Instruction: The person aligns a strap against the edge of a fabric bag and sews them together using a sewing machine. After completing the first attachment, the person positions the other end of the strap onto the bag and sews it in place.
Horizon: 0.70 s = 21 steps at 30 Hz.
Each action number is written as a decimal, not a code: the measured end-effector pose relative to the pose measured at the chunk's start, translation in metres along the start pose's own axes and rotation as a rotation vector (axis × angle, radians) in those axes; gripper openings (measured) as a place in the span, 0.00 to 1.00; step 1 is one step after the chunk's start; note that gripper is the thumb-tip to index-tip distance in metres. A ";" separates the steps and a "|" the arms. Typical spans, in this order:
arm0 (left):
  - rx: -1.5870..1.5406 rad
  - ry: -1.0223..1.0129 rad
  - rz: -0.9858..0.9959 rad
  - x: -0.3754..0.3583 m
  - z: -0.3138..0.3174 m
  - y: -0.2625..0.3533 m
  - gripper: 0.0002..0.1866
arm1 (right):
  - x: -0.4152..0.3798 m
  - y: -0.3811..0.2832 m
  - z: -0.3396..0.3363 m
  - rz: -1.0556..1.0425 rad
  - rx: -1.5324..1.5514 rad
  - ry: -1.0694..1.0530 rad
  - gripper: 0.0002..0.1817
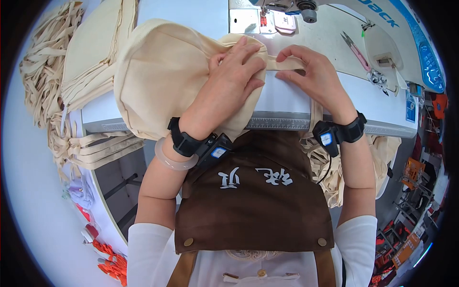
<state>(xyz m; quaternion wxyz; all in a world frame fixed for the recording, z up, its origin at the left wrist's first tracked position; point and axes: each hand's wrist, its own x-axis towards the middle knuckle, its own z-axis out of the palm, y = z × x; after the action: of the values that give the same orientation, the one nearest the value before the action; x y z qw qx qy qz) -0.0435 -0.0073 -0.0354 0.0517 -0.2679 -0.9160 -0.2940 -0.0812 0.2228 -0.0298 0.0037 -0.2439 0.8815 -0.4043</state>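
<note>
A cream cloth bag spreads over the front of the sewing table, its side hanging past the table edge. My left hand lies on the bag's right part with bent fingers, gripping the gathered cloth near its rim. From that spot a cream fabric strap runs right into my right hand. The strap passes between its thumb and curled fingers, then hangs down over the table edge. Part of the strap is hidden by the right hand.
Behind the hands is a sewing machine with a red presser foot. Pink-handled thread snips lie right. Stacked cream cloth pieces and bundled straps are left. A ruler strip lines the table's front edge.
</note>
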 end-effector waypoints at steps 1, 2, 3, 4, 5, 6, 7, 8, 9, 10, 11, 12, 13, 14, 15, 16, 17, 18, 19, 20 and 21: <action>0.001 -0.002 -0.001 0.000 0.000 -0.001 0.18 | 0.000 0.002 -0.002 -0.016 0.041 -0.008 0.10; 0.002 -0.006 -0.001 0.001 0.000 -0.001 0.19 | 0.000 0.001 -0.005 -0.026 0.013 -0.021 0.10; 0.007 0.001 -0.009 0.001 0.000 0.001 0.20 | 0.000 -0.002 -0.008 -0.037 -0.016 -0.034 0.09; 0.013 0.011 -0.018 0.002 0.000 0.004 0.21 | 0.000 -0.003 -0.010 -0.049 -0.044 -0.047 0.09; 0.020 0.020 -0.027 0.003 0.000 0.006 0.22 | 0.000 -0.003 -0.010 -0.056 -0.039 -0.022 0.09; 0.056 0.045 -0.025 0.005 0.003 0.007 0.22 | 0.000 -0.003 -0.008 -0.063 -0.033 0.001 0.09; 0.093 0.071 -0.025 0.006 0.007 0.008 0.21 | 0.001 -0.003 -0.007 -0.071 -0.026 0.024 0.09; 0.130 0.097 -0.024 0.008 0.009 0.008 0.21 | 0.001 -0.003 -0.006 -0.043 0.003 0.031 0.09; 0.136 0.080 -0.009 0.010 0.007 0.009 0.20 | 0.002 -0.002 -0.005 -0.015 0.032 0.037 0.09; 0.142 0.063 0.005 0.013 0.004 0.011 0.19 | 0.002 -0.002 -0.004 0.013 0.062 0.042 0.10; 0.148 0.046 0.017 0.015 0.002 0.011 0.18 | 0.002 -0.001 -0.004 0.044 0.128 0.013 0.10; 0.121 0.080 0.041 0.015 0.002 0.011 0.18 | 0.002 0.001 -0.004 0.074 0.192 -0.018 0.11; 0.095 0.116 0.062 0.016 0.004 0.011 0.17 | 0.002 0.001 -0.005 0.101 0.257 -0.051 0.11; 0.069 0.152 0.083 0.016 0.005 0.009 0.16 | 0.003 -0.002 -0.008 0.163 0.329 -0.102 0.11; 0.024 0.153 0.086 0.016 0.005 0.007 0.15 | 0.003 -0.008 -0.014 0.226 0.401 -0.153 0.10; -0.020 0.154 0.088 0.015 0.006 0.004 0.13 | 0.003 -0.011 -0.017 0.289 0.473 -0.205 0.10; -0.065 0.154 0.091 0.015 0.006 0.002 0.12 | 0.001 -0.011 -0.017 0.296 0.492 -0.196 0.10; -0.129 0.129 0.025 0.014 0.002 0.004 0.12 | 0.000 -0.011 -0.016 0.304 0.510 -0.186 0.10; -0.193 0.104 -0.040 0.013 -0.004 0.009 0.12 | -0.002 -0.011 -0.015 0.313 0.527 -0.175 0.09; -0.257 0.079 -0.106 0.013 -0.009 0.013 0.11 | -0.004 -0.013 -0.012 0.253 0.459 -0.108 0.08; -0.272 0.092 -0.115 0.013 -0.010 0.014 0.11 | -0.007 -0.015 -0.007 0.194 0.389 -0.042 0.06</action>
<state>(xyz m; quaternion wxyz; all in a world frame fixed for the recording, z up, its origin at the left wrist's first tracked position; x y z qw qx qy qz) -0.0474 0.0029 -0.0168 0.0399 -0.2057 -0.8782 -0.4299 -0.0705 0.2225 -0.0157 0.1079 -0.1609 0.8059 -0.5595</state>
